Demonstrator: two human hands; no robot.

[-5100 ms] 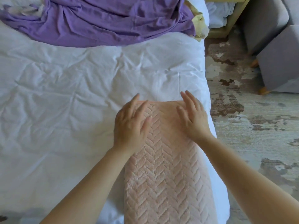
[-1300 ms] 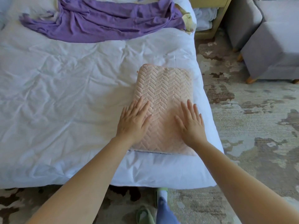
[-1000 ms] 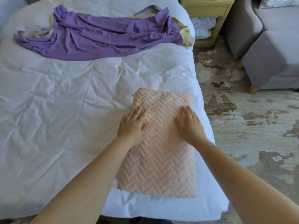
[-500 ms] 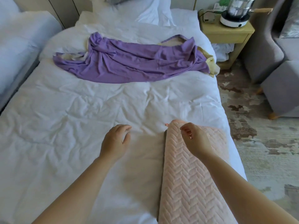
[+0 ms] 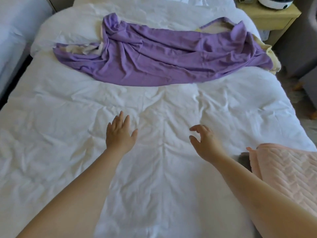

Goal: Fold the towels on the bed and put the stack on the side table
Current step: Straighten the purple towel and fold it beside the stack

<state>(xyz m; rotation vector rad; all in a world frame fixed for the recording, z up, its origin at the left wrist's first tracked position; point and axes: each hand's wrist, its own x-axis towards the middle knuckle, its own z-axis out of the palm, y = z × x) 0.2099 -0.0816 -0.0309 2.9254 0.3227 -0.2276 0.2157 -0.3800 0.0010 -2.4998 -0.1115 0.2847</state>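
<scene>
White rumpled bed fills the head view. Far across it sprawls an unfolded purple cloth. The folded pink towel sits at the near right edge of the bed. Left hand is flat over the duvet, fingers spread, empty. Right hand is loosely curled, holding nothing, just left of the pink towel. The yellow side table stands far right, beside the bed.

Your one view sits on your head, at the near end of the bed. It looks forward and down, from close above.
</scene>
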